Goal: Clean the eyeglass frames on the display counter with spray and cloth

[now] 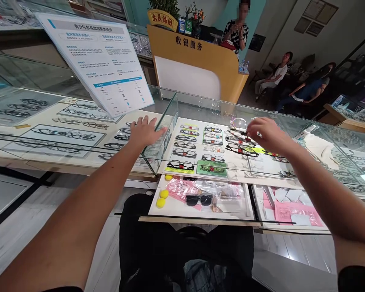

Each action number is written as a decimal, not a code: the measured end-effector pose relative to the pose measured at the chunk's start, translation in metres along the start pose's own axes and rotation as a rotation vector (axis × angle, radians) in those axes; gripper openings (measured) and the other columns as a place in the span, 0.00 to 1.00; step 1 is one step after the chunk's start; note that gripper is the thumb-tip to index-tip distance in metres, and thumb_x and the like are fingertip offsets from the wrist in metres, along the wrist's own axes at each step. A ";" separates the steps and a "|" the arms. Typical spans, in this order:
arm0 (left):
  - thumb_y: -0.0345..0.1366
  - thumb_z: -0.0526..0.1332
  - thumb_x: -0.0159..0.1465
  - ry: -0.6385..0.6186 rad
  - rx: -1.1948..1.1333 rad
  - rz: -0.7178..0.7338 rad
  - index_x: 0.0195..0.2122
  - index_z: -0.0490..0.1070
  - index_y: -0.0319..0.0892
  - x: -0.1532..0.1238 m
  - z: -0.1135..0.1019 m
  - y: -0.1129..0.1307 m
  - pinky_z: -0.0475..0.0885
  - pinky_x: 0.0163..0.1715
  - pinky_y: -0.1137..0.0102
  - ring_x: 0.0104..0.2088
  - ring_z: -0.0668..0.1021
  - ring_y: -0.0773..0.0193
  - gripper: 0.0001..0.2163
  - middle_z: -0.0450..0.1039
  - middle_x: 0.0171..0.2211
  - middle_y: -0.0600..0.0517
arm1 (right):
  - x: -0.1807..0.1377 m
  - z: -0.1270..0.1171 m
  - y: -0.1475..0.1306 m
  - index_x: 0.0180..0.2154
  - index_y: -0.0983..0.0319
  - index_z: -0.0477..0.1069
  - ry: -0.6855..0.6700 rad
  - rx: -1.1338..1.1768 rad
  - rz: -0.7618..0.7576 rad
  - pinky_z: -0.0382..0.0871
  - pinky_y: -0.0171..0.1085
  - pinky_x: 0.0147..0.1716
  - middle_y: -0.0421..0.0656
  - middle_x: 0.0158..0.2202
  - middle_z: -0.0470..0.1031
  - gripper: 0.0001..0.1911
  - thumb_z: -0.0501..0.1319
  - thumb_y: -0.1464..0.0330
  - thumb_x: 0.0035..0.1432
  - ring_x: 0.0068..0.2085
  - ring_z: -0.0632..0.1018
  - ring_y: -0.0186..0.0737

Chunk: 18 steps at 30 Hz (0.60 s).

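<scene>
My left hand (146, 130) lies open, fingers spread, on the end of the glass display case (166, 117), beside its corner. My right hand (266, 133) reaches into the open case over rows of eyeglass frames (185, 144); its fingers are curled around a dark pair of glasses (237, 132) with clear lenses. More pairs lie below it on the white display tray (197, 121), one on a green card (212, 168).
A pulled-out drawer (200, 213) holds black sunglasses (199, 199), yellow balls (162, 198) and pink packets. A tilted info sign (100, 61) stands on the glass. A yellow cashier counter (200, 61) with a person behind it is beyond; other people sit at right.
</scene>
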<state>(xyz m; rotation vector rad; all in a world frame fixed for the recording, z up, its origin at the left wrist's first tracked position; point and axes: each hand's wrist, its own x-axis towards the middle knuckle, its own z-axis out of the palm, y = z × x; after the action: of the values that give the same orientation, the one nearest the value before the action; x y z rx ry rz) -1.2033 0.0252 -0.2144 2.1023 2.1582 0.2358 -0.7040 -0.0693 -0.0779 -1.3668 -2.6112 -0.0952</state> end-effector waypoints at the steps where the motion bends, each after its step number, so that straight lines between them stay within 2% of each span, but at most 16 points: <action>1: 0.71 0.40 0.73 0.003 0.000 0.001 0.86 0.53 0.38 0.000 0.000 0.000 0.47 0.82 0.35 0.87 0.48 0.31 0.51 0.43 0.87 0.33 | 0.014 0.008 0.019 0.45 0.59 0.87 0.010 -0.057 0.009 0.71 0.59 0.60 0.55 0.53 0.86 0.20 0.56 0.61 0.79 0.57 0.80 0.62; 4: 0.71 0.40 0.73 0.017 -0.005 -0.004 0.86 0.53 0.39 0.000 0.000 0.000 0.47 0.82 0.37 0.87 0.49 0.33 0.51 0.44 0.87 0.34 | 0.045 0.039 0.062 0.47 0.61 0.88 -0.025 -0.163 0.034 0.71 0.53 0.55 0.55 0.55 0.87 0.17 0.58 0.67 0.77 0.57 0.78 0.60; 6: 0.71 0.41 0.73 0.017 -0.012 -0.012 0.86 0.53 0.40 0.000 -0.001 0.000 0.47 0.82 0.37 0.87 0.49 0.34 0.51 0.44 0.87 0.34 | 0.055 0.058 0.077 0.46 0.62 0.88 -0.060 -0.200 0.057 0.69 0.51 0.53 0.55 0.55 0.87 0.17 0.58 0.68 0.76 0.56 0.78 0.59; 11: 0.72 0.41 0.72 0.022 -0.007 -0.019 0.86 0.54 0.41 -0.001 -0.001 0.001 0.49 0.82 0.37 0.87 0.49 0.34 0.52 0.45 0.87 0.34 | 0.056 0.088 0.088 0.47 0.63 0.88 -0.134 -0.192 0.084 0.67 0.52 0.57 0.55 0.57 0.86 0.18 0.58 0.68 0.77 0.58 0.77 0.59; 18: 0.73 0.41 0.71 0.021 -0.004 -0.016 0.86 0.54 0.43 0.000 0.000 -0.001 0.49 0.82 0.36 0.87 0.49 0.34 0.52 0.45 0.87 0.35 | 0.056 0.097 0.101 0.48 0.62 0.89 -0.146 -0.143 0.096 0.68 0.52 0.58 0.56 0.58 0.86 0.18 0.59 0.66 0.77 0.60 0.77 0.59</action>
<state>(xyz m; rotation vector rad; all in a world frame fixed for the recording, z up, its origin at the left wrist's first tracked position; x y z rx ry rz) -1.2044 0.0254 -0.2151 2.0889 2.1836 0.2620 -0.6654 0.0478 -0.1646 -1.6010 -2.6967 -0.1786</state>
